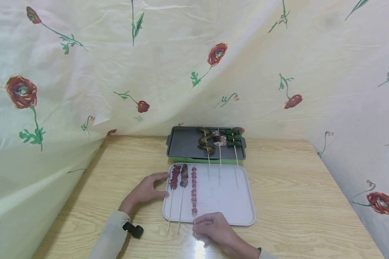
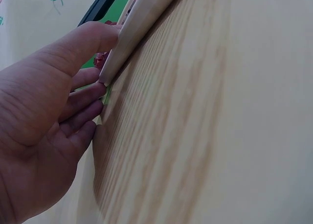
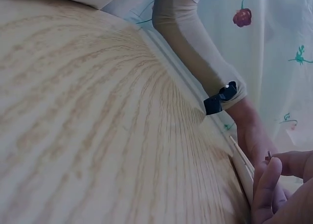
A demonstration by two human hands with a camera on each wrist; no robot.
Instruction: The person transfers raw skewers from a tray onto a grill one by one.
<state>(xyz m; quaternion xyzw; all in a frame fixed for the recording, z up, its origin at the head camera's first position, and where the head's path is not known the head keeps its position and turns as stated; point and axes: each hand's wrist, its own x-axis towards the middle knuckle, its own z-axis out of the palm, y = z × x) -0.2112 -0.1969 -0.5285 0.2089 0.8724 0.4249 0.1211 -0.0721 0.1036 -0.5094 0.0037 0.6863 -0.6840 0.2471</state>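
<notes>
My right hand (image 1: 215, 228) pinches the bare stick end of a skewer of small pink meat pieces (image 1: 193, 183), which lies lengthwise over the white tray (image 1: 227, 198). In the right wrist view, the stick's tip pokes out between thumb and fingers (image 3: 281, 172). At the tray's left edge, my left hand (image 1: 147, 189) rests with its thumb and fingers spread apart, touching the rim. Beside that hand, a skewer of dark red meat (image 1: 174, 177) and a skewer of brownish pieces (image 1: 184, 176) lie on the tray, their sticks jutting past its front edge.
Behind the tray stands a black griddle (image 1: 184, 142) with a green base. On its right part lie skewers of brown wing-like pieces (image 1: 205, 140), pale-and-dark chunks (image 1: 219, 138) and dark green pieces (image 1: 233, 136), sticks reaching over the tray. A flowered cloth (image 1: 168, 72) hangs behind the wooden table (image 1: 298, 201).
</notes>
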